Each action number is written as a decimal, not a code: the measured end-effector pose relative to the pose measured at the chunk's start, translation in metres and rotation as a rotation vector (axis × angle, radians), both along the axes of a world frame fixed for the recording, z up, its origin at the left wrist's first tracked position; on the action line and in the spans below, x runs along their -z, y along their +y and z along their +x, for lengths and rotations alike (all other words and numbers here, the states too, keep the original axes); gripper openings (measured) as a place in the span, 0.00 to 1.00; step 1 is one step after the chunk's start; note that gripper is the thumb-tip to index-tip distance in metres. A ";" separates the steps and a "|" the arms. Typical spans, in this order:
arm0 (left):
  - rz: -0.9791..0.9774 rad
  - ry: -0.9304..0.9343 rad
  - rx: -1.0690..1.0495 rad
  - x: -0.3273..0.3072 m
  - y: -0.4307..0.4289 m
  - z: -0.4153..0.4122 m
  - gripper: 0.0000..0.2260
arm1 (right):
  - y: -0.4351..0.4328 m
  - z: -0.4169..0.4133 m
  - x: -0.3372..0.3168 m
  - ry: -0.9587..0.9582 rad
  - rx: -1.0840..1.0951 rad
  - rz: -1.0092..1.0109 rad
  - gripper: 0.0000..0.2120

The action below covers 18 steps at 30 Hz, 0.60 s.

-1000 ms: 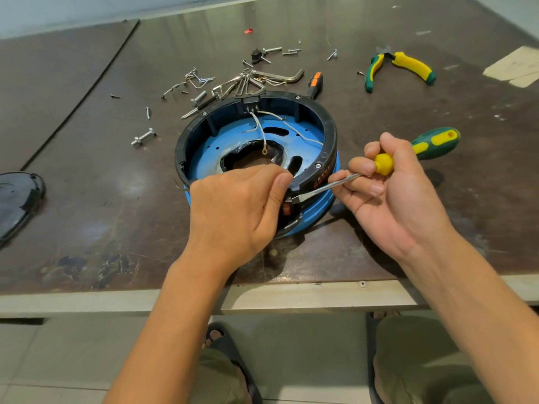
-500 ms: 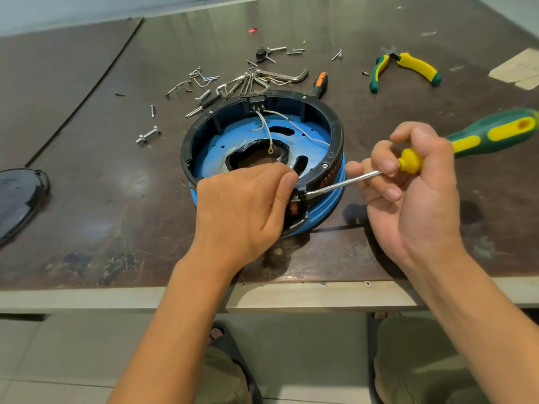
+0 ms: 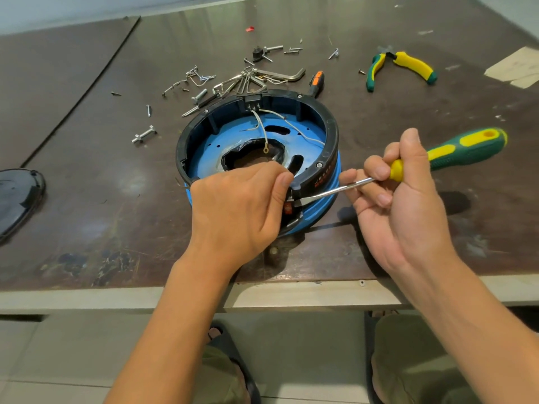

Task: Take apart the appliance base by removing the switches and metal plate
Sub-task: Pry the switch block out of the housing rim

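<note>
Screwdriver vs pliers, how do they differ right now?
In use: the screwdriver is gripped by the right hand, tip at the near rim of the appliance base; the pliers lie untouched on the table beyond. Shape: the screwdriver has one straight handle, the pliers two curved ones. Both have green-and-yellow grips.

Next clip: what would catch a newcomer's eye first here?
The round black-and-blue appliance base mid-table, its near rim gripped by the left hand. The right hand holds a green-and-yellow screwdriver, tip against the base's side beside the left thumb. Loose screws and hex keys lie behind it.
</note>
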State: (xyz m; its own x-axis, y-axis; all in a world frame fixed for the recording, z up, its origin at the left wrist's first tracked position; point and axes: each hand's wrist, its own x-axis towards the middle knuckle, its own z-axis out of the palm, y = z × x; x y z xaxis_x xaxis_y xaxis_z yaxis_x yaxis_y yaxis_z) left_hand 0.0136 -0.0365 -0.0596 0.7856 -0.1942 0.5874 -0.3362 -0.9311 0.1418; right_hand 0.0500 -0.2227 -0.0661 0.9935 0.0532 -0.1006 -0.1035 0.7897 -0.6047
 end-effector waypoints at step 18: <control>0.017 -0.004 0.001 -0.001 0.000 0.000 0.19 | 0.017 -0.056 0.001 -0.526 0.353 -0.280 0.13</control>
